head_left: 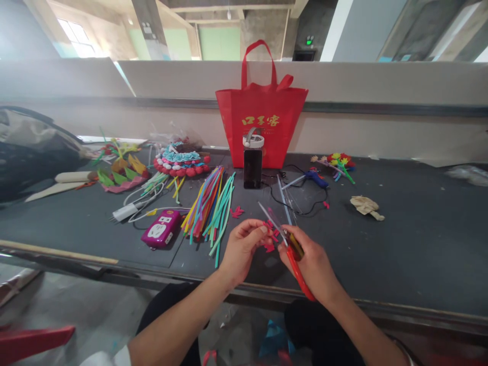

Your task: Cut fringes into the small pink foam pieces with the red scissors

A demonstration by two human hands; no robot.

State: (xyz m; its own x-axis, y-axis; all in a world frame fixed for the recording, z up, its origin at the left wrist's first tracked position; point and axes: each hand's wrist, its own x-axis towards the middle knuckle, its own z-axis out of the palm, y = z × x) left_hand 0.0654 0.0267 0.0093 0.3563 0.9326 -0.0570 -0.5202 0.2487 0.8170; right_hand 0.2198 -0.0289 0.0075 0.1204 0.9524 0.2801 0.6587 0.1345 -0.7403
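Note:
My left hand (pixel 241 247) pinches a small red paper piece (pixel 271 235) just above the near edge of the dark table (pixel 419 244). My right hand (pixel 310 262) grips red-handled scissors (pixel 290 244), whose open blades point up and left across the paper piece. Both hands are close together, fingers curled. A small red paper scrap (pixel 237 211) lies on the table just beyond my left hand.
A bundle of coloured paper strips (pixel 209 206) lies to the left, beside a pink power strip (pixel 161 229) and white cables. Behind stand a red tote bag (pixel 261 119), a dark bottle (pixel 252 161), a blue glue gun (pixel 314 177), paper flowers (pixel 340 162) and a crumpled paper (pixel 366 206).

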